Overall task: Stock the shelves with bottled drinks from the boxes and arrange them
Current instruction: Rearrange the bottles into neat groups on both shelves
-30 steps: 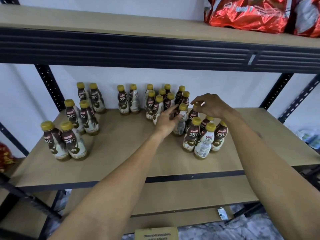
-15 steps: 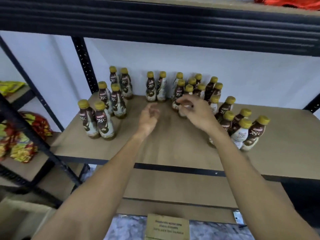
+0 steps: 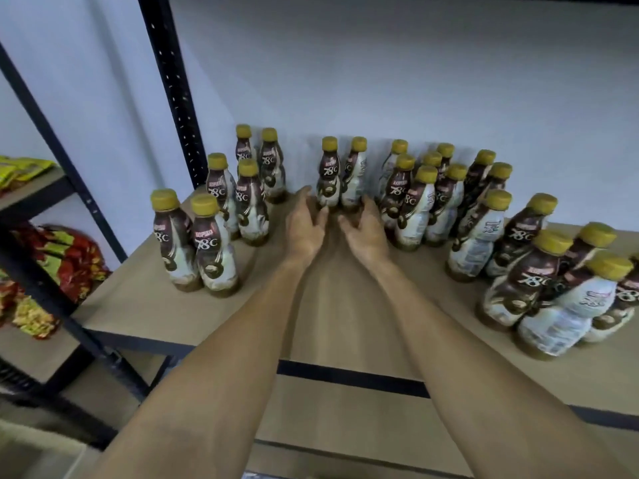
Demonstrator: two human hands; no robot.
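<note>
While the left hand point(image 3: 306, 224) and right hand point(image 3: 367, 231), loose-fingered and empty, flank the bottle pair point(image 3: 328, 178) at twelve o'clock on the shelf point(image 3: 145, 305), a careless nudge may topple neighbouring bottles point(image 3: 411, 202) at two o'clock.

"78°C" is seen on the centre btl point(image 3: 327, 178), just beyond the tips of the left fingers point(image 3: 320, 216). Well left of those fingers, "KOPIKO" in a red band over "78°C" is carried by the near-left btl point(image 3: 212, 247). The same brand & no. are repeated on btls point(image 3: 217, 191) behind it. Far right of the right fingers point(image 3: 367, 207), "KOPIKO 78°C" is read on the front-right btl point(image 3: 529, 281). Small print elsewhere is too blurred to be read.
</note>
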